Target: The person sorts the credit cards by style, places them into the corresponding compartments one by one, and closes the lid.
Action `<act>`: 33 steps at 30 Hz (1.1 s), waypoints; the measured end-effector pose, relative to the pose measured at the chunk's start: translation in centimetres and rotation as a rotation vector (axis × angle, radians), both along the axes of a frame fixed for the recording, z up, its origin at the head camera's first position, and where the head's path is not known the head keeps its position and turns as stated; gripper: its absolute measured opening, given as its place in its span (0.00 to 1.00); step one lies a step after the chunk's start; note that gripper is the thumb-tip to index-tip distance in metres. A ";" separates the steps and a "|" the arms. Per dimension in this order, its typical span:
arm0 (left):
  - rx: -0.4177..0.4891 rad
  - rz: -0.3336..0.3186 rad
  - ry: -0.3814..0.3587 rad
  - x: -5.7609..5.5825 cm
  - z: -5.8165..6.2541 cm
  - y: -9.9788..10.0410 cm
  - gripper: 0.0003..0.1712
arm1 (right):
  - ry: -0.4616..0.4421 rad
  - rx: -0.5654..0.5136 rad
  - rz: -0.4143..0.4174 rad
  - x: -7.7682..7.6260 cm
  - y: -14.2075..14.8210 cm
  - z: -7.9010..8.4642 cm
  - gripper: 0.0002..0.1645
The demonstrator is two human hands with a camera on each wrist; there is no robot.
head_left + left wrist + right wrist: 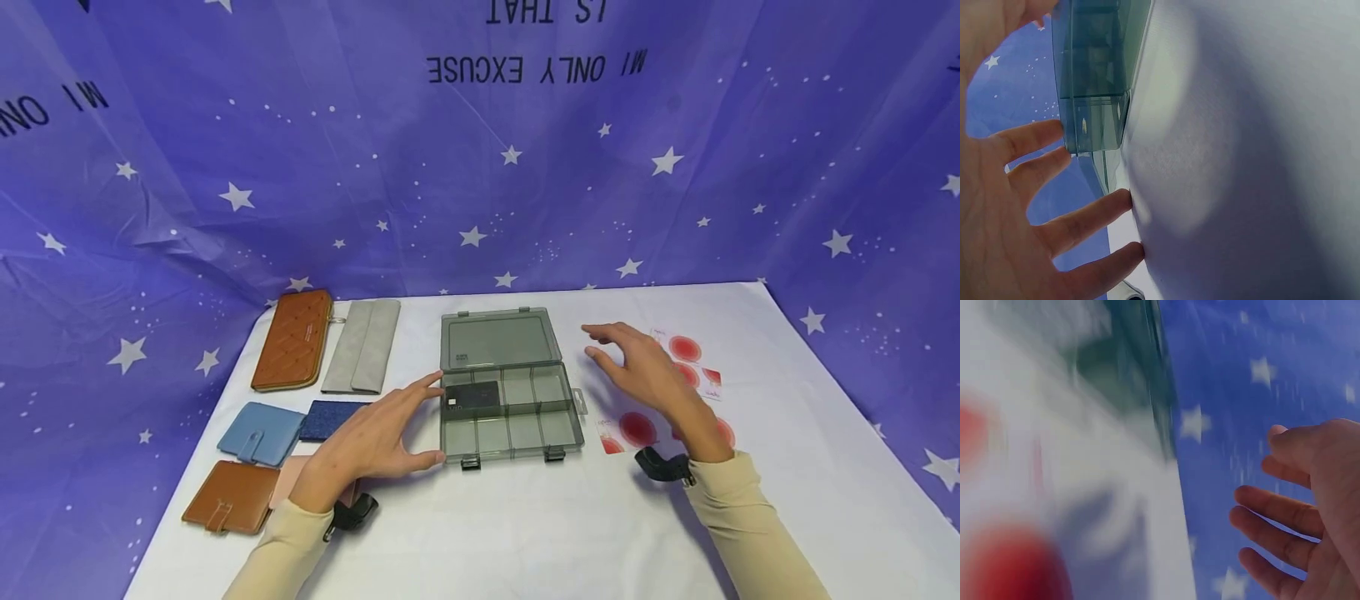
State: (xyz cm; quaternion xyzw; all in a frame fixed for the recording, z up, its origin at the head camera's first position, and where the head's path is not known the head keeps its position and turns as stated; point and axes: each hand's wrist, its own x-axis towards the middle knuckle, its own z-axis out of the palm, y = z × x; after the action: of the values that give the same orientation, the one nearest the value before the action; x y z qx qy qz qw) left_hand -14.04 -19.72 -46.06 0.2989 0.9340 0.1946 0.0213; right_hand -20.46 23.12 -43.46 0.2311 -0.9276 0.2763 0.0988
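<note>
- The box (553, 427) is set at the frame's centre, its lid (501, 340) laid back, presumably for access.
- A dark card (474, 402) is placed upper left in it; whether dividers are spanned cannot quite be told.
- The left hand (375, 440) is spread, nothing grasped, fingertips set against the box's left side, perhaps for steadying.
- The right hand (641, 373) is held relaxed and empty, right of the box.

Standing here, I've got purple-blue fabric (360, 167) hanging behind and down both sides of the white-covered table (817, 467). Kinda creased, tbh. It's got white stars (667, 162) all over, plus upside-down black lettering (513, 70). Light's pretty soft, shadows (1266, 162) blurry-edged.
</note>
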 end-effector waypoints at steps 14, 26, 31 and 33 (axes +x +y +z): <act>0.005 0.026 -0.025 0.0 0.1 0.1 0.61 | -0.239 0.050 -0.232 -1.8 12.1 -2.8 0.34; 0.028 0.022 -0.011 -0.1 0.2 0.1 0.64 | -0.278 0.111 -0.228 -2.2 15.4 -3.5 0.36; 0.023 0.025 -0.017 0.0 0.3 0.2 0.64 | -0.322 0.119 -0.291 -2.2 15.6 -3.8 0.37; 0.021 0.028 -0.015 0.0 0.2 0.2 0.63 | -0.338 0.130 -0.311 -2.2 15.7 -3.9 0.36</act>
State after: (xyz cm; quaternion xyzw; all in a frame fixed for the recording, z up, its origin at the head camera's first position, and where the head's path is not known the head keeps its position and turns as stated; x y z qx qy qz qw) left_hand -14.03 -19.50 -45.90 0.2845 0.9358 0.2068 0.0227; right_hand -22.67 38.82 -47.40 0.0419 -0.9712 0.2323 -0.0318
